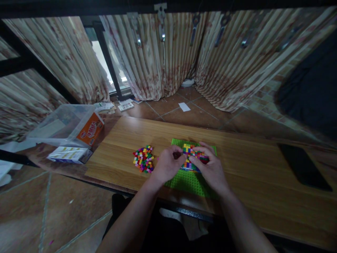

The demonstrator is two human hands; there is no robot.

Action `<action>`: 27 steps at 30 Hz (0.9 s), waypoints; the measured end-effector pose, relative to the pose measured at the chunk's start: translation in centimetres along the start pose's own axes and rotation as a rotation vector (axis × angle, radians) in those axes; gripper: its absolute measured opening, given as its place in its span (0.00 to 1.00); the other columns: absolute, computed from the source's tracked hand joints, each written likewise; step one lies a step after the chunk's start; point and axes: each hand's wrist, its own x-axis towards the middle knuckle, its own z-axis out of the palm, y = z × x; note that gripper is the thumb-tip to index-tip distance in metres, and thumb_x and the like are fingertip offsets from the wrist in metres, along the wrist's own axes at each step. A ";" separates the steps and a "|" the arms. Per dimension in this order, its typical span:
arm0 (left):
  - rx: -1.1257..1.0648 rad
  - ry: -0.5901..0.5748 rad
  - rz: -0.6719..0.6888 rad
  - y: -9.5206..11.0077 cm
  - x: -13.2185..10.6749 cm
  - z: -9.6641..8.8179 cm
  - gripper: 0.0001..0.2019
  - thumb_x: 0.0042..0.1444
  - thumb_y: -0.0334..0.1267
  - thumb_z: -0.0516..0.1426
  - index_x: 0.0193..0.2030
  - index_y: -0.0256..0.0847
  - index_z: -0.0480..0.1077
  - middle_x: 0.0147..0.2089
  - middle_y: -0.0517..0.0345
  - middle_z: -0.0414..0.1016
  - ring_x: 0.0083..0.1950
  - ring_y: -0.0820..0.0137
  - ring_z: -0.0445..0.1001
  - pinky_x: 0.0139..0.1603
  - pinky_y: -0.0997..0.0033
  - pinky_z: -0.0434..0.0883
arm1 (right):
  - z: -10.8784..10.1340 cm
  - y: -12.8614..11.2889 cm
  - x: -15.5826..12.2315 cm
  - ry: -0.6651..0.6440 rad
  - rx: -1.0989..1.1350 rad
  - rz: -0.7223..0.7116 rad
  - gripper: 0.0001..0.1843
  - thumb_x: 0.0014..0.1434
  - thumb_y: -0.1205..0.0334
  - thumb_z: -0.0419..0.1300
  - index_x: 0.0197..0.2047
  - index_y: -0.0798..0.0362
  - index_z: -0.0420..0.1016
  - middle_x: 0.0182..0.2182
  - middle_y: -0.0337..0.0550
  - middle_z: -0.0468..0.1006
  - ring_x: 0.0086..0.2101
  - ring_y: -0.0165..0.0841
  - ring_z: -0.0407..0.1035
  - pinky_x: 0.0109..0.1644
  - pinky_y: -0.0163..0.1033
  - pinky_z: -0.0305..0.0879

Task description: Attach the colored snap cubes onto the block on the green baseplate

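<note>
A green studded baseplate (pixel 193 184) lies on the wooden table in front of me. On it sits a block of small multicoloured toy bricks (pixel 188 149), partly covered by my fingers. My left hand (pixel 168 164) is at the block's left side, thumb and fingers pinched together over its middle; whatever they hold is too small or hidden. From the right, my right hand (pixel 212 168) curls around the block, its thumb on the top and its fingers along the far right side. A loose pile of small bricks (pixel 144 160) in mixed colours lies left of my left hand.
A dark flat phone-like slab (pixel 304 166) lies at the table's right. Beyond the left end stand a clear plastic bin (pixel 60 123) with an orange label and a white box (pixel 70 154). Striped curtains (pixel 158 59) hang behind; a white paper (pixel 184 106) lies on the tiled floor.
</note>
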 end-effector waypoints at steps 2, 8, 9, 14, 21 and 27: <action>-0.016 -0.009 0.013 -0.2 -0.1 0.0 0.08 0.54 0.40 0.60 0.37 0.37 0.73 0.32 0.57 0.76 0.32 0.71 0.73 0.33 0.73 0.68 | -0.2 0.2 0.1 0.029 0.050 0.022 0.16 0.55 0.46 0.64 0.43 0.45 0.79 0.56 0.47 0.70 0.58 0.45 0.64 0.63 0.58 0.57; 0.076 -0.032 0.076 0.1 0.2 -1.8 0.11 0.59 0.41 0.54 0.36 0.36 0.74 0.30 0.59 0.74 0.32 0.72 0.70 0.33 0.74 0.67 | -0.5 0.8 0.4 0.061 0.133 0.070 0.18 0.56 0.44 0.62 0.44 0.46 0.78 0.55 0.47 0.71 0.56 0.44 0.65 0.61 0.57 0.60; 0.090 -0.016 0.075 0.1 0.4 -2.5 0.11 0.60 0.40 0.53 0.36 0.36 0.73 0.29 0.59 0.73 0.31 0.72 0.70 0.33 0.74 0.67 | -0.5 0.8 0.4 0.058 0.138 0.077 0.18 0.56 0.44 0.62 0.44 0.46 0.78 0.55 0.47 0.71 0.56 0.44 0.66 0.60 0.57 0.61; 0.227 0.083 0.017 -0.5 0.4 -7.4 0.08 0.54 0.36 0.55 0.33 0.36 0.74 0.28 0.61 0.72 0.31 0.73 0.70 0.34 0.74 0.67 | -0.9 0.2 0.3 -0.011 0.085 0.090 0.23 0.52 0.44 0.66 0.48 0.45 0.77 0.57 0.47 0.71 0.57 0.46 0.66 0.62 0.58 0.59; 0.618 -0.004 -0.076 -1.2 -0.8 -9.7 0.03 0.49 0.34 0.60 0.30 0.37 0.74 0.29 0.58 0.77 0.32 0.70 0.73 0.34 0.74 0.66 | -1.1 -0.1 0.4 -0.126 0.004 0.017 0.32 0.45 0.46 0.71 0.53 0.43 0.74 0.57 0.46 0.71 0.56 0.47 0.67 0.61 0.57 0.60; 0.848 -0.091 0.001 -0.3 -0.9 -7.8 0.03 0.50 0.33 0.60 0.30 0.42 0.77 0.35 0.54 0.79 0.35 0.66 0.76 0.36 0.70 0.66 | -1.0 -0.2 0.5 -0.128 0.004 0.040 0.31 0.47 0.45 0.69 0.54 0.44 0.74 0.57 0.46 0.71 0.57 0.46 0.66 0.63 0.57 0.58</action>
